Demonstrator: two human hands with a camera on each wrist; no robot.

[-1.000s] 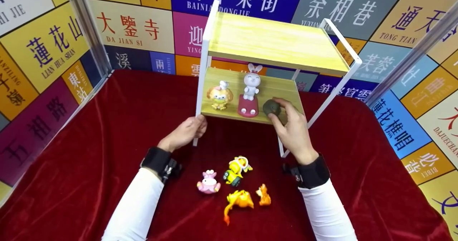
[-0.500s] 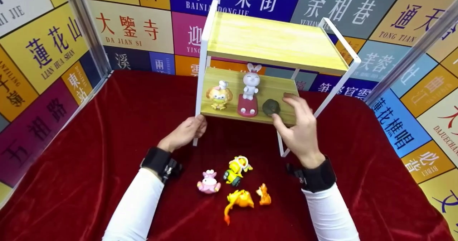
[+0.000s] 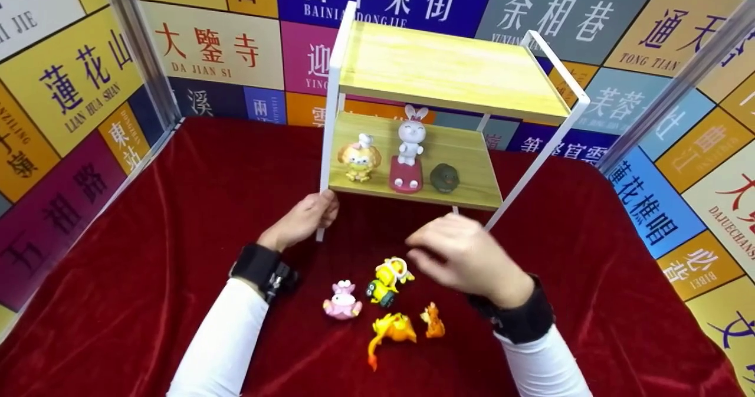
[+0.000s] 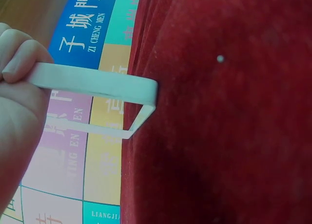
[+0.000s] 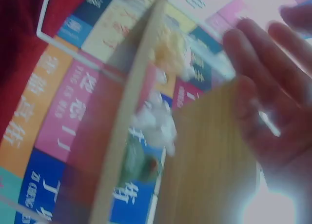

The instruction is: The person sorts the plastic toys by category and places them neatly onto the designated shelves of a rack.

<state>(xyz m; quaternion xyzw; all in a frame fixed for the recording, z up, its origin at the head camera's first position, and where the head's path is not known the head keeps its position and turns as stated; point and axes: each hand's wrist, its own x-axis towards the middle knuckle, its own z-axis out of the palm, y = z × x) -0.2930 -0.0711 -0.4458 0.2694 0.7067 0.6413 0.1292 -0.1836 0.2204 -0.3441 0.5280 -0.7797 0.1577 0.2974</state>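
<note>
My left hand (image 3: 301,220) grips the front left leg of the white shelf frame (image 3: 332,108); the left wrist view shows the curled fingers (image 4: 24,58) round the white bar. My right hand (image 3: 472,258), blurred, hangs in front of the shelf with nothing in it, its fingers loosely bent. On the lower board (image 3: 478,179) stand a curly yellow puppy figure (image 3: 358,162), a white rabbit figure (image 3: 411,140) on a red base, and a dark green rounded figure (image 3: 445,177). Nearest my right hand on the cloth lies a yellow-and-white figure (image 3: 394,271).
Also on the red cloth (image 3: 177,238) lie a pink figure (image 3: 342,302), a yellow-and-green goggled figure (image 3: 380,292), a yellow long-tailed figure (image 3: 394,329) and a small orange animal figure (image 3: 433,320). The upper board (image 3: 448,66) overhangs the lower one. Printed panels (image 3: 218,46) stand behind.
My right hand has let go of the dark green figure, leaving it on the lower board, and has drawn back toward the figures on the cloth. My left hand keeps its hold.
</note>
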